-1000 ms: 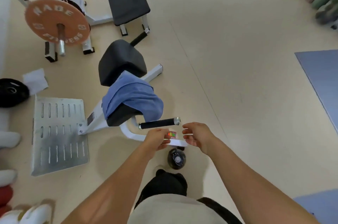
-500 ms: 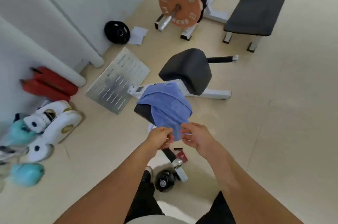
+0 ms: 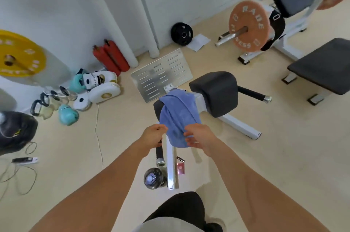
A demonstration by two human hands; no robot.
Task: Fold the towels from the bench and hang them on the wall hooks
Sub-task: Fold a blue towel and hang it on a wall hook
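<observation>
A blue towel point(image 3: 178, 116) lies draped over the near black pad of a white-framed bench point(image 3: 238, 123), hanging down toward me. My left hand point(image 3: 153, 136) pinches the towel's near left edge with curled fingers. My right hand point(image 3: 199, 137) holds the near right edge between thumb and fingers. A second black pad point(image 3: 216, 92) of the same bench sits just beyond the towel with nothing on it. No wall hooks are in view.
A metal foot plate point(image 3: 161, 74) lies behind the bench. A water bottle point(image 3: 153, 177) and a red card point(image 3: 180, 168) are on the floor by my feet. An orange weight plate point(image 3: 248, 27) and a flat black bench point(image 3: 322, 69) stand to the right; boxing pads, kettlebells and cables lie to the left.
My head has turned, so the wall and left-side gear come into view. Both hands rose from near the bench handle to the towel's near edge and closed on it.
</observation>
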